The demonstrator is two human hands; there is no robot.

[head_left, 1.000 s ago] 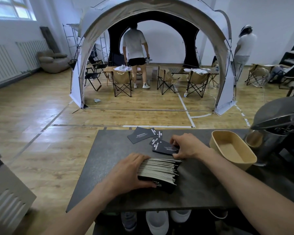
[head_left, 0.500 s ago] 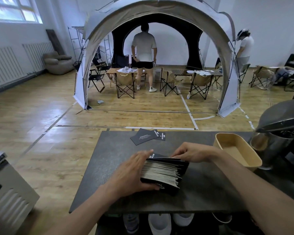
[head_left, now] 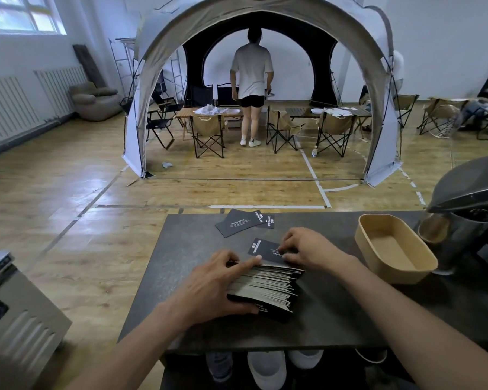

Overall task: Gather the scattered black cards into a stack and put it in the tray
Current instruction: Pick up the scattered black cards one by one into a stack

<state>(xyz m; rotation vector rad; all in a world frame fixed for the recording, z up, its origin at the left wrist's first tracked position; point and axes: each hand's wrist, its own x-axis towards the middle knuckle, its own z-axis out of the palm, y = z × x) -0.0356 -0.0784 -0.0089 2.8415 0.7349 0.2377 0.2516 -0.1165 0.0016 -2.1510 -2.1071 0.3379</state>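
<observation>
While the left hand [head_left: 209, 288] clamps the stack [head_left: 265, 288], the right hand [head_left: 310, 249], fingers curled, pinches one card [head_left: 262, 246] onto it. Next, probably: collect the far cards [head_left: 244, 222] (tray [head_left: 423, 266] empty).

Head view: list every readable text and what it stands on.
"CAMPING CLUB": loose cards at the far table edge.
"DRINK&COFFEE": the same loose cards.
"CAMPING CLUB": top card of the stack, at the right hand.
Smaller print on the cards: too blurred to read.
</observation>
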